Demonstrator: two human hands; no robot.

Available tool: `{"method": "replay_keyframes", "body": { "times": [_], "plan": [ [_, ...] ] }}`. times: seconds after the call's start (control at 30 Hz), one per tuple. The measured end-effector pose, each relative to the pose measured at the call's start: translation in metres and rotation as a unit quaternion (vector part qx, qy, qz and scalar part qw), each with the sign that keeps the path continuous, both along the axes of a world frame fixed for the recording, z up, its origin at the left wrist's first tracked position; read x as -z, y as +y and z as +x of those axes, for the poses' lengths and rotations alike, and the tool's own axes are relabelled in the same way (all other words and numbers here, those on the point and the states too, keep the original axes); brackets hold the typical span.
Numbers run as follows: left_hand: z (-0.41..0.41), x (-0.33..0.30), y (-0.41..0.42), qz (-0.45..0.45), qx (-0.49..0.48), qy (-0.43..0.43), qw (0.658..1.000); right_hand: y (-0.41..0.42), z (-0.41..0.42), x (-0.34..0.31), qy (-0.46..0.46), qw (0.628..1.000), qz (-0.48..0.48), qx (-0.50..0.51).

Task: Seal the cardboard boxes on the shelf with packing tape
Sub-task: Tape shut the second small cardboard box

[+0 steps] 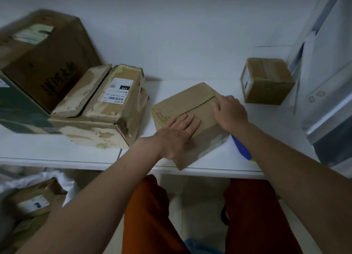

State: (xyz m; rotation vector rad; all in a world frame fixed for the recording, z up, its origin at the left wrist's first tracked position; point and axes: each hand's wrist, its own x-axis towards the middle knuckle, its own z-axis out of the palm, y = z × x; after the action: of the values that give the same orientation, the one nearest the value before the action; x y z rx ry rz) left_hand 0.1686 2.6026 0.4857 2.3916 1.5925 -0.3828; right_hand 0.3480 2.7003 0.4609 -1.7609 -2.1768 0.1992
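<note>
Head view shows me standing in front of the white shelf [57, 154], and the small box [182, 108] I work on sits near the front edge, turned at an angle so that one corner comes a little over the edge toward me. My left hand [179, 133] lies flat on the near flap, with the fingers [188, 120] straight and together, holding nothing; I think I press like this to keep the flap down and the box from sliding. My right hand [230, 112] rests over the far right end of the top, where the seam [200, 105] between the two flaps ends, with fingers bent lightly over the edge, so it presses more than it grips. The seam looks bare, I see no tape on it yet, so I judge the flaps are being closed first. A blue and yellow thing [242, 149] lies on the shelf just beside the box, half hidden under my right forearm; it may be the tape dispenser, but I cannot tell. To the left stands a worn box with a white label [106, 108], its top flaps slightly apart, and behind it a big brown carton [43, 63]. Well apart on the right, one small taped box [266, 80] leans at the wall, it seems already sealed
</note>
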Motion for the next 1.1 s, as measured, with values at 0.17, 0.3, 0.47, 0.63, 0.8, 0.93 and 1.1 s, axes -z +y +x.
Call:
{"method": "replay_keyframes", "body": {
  "times": [0.17, 0.3, 0.47, 0.63, 0.8, 0.93, 1.1],
  "plan": [
    [-0.023, 0.003, 0.004, 0.09, -0.056, 0.008, 0.994, -0.031, 0.003, -0.006, -0.029, 0.999, 0.024, -0.015],
    [-0.027, 0.009, 0.013, 0.13, -0.108, -0.024, 0.985, -0.058, 0.001, -0.007, -0.034, 0.998, 0.022, -0.038],
    [0.008, -0.006, 0.014, 0.092, -0.2, -0.223, 0.95, -0.075, 0.005, -0.014, -0.04, 0.997, 0.026, -0.054],
    [0.074, 0.009, -0.001, 0.102, -0.151, -0.14, 0.973, -0.042, 0.013, -0.026, -0.027, 0.995, 0.094, -0.022],
    [0.068, 0.015, -0.002, 0.116, -0.09, -0.024, 0.989, -0.024, 0.022, -0.018, 0.01, 0.994, -0.078, -0.069],
    [0.037, 0.008, 0.003, 0.091, -0.013, -0.017, 0.996, -0.033, 0.027, -0.017, -0.017, 0.999, 0.016, -0.034],
    [0.009, 0.004, 0.012, 0.114, 0.02, -0.035, 0.993, -0.049, 0.026, -0.017, 0.035, 0.999, -0.021, -0.029]
  ]
}}
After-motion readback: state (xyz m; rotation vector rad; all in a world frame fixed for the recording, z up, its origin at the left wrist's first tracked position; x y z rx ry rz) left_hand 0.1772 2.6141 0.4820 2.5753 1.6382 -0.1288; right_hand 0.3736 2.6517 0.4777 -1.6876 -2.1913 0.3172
